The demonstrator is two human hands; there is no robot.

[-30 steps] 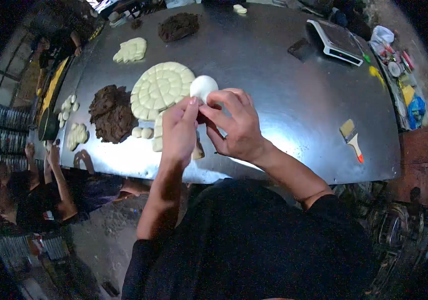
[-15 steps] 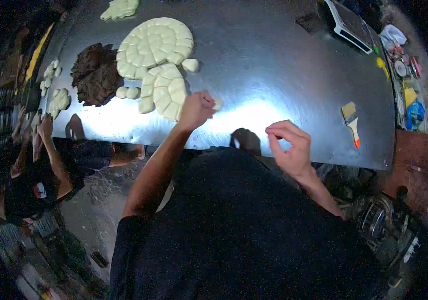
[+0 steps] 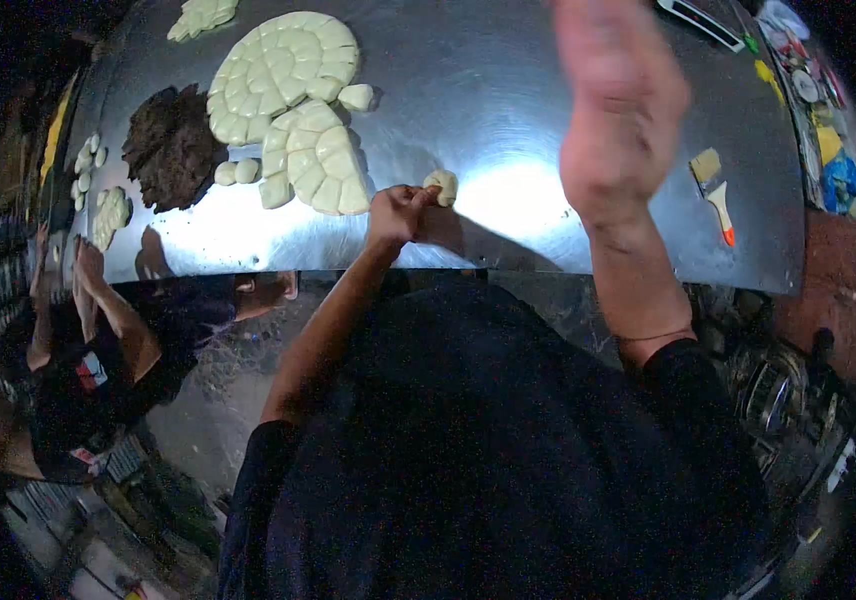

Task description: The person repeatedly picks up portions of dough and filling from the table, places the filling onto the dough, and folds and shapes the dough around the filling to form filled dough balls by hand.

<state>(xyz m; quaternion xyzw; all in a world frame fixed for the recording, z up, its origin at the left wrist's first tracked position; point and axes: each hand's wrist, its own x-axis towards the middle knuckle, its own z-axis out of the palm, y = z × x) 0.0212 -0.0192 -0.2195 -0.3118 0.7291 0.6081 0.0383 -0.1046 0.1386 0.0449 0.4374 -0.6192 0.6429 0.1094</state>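
Metal tbl [image 3: 478, 85] shines above dim rm floor [image 3: 223, 372], L hand [image 3: 396, 214] pinching dough ball [image 3: 443, 184], R hand [image 3: 624, 110] blurred, can't tell grip

Metal table [image 3: 468, 90], bright glare [image 3: 513, 195]; grey floor [image 3: 188, 420].

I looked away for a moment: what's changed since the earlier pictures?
The right hand has let go of the dough ball and risen rightward, now blurred; the left hand, still holding it, has lowered it toward the table. The brush and brown mass stayed put.
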